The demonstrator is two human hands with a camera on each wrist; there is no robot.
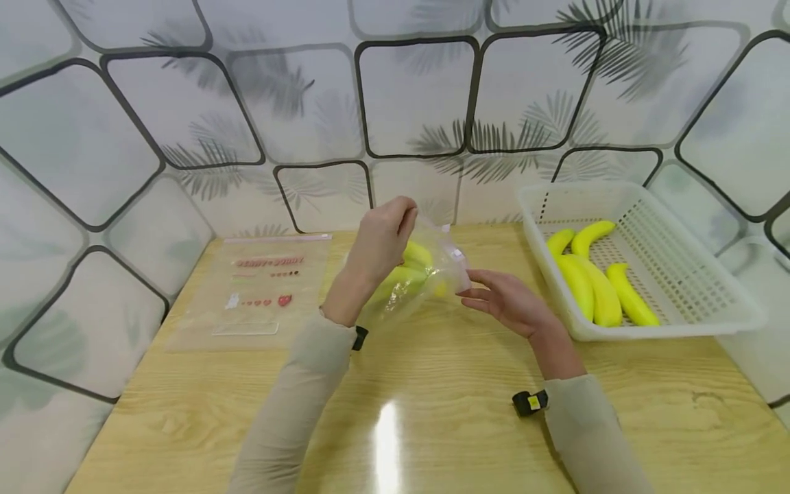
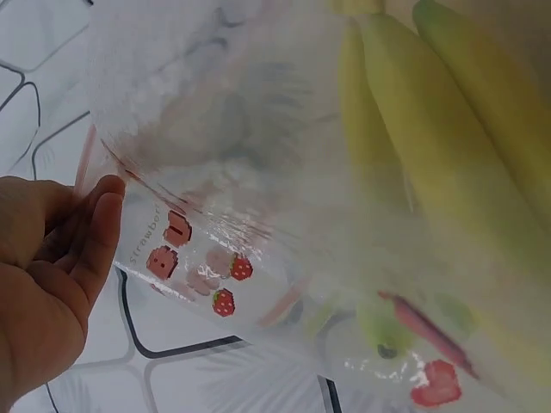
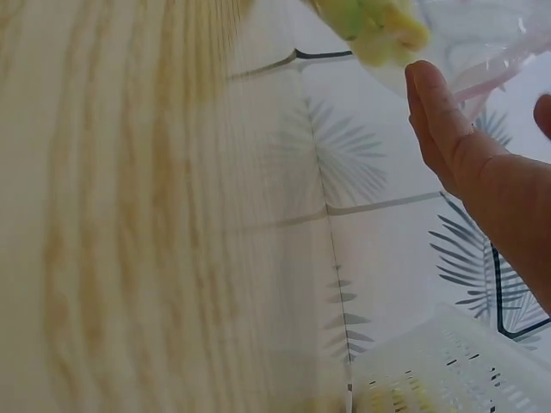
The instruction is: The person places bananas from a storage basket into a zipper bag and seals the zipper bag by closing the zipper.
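Observation:
A clear zip bag (image 1: 401, 295) with yellow bananas (image 1: 404, 276) inside is held up over the table in the head view. My left hand (image 1: 385, 233) pinches the bag's top edge, and in the left wrist view its thumb and fingers meet at the pink zip strip (image 2: 86, 163). Small strawberry prints (image 2: 224, 301) mark the plastic. At the bag's right end, near the zip slider (image 1: 457, 254), my right hand (image 1: 509, 302) has its fingertips against the edge. Its fingers are extended, with the thumb apart from them in the right wrist view.
A second zip bag (image 1: 253, 288), printed with red lettering, lies flat on the wooden table (image 1: 457, 425) at the left. To the right stands a white perforated basket (image 1: 697, 274) holding several loose bananas (image 1: 632, 295). A patterned wall covering (image 1: 420, 103) borders the table's back.

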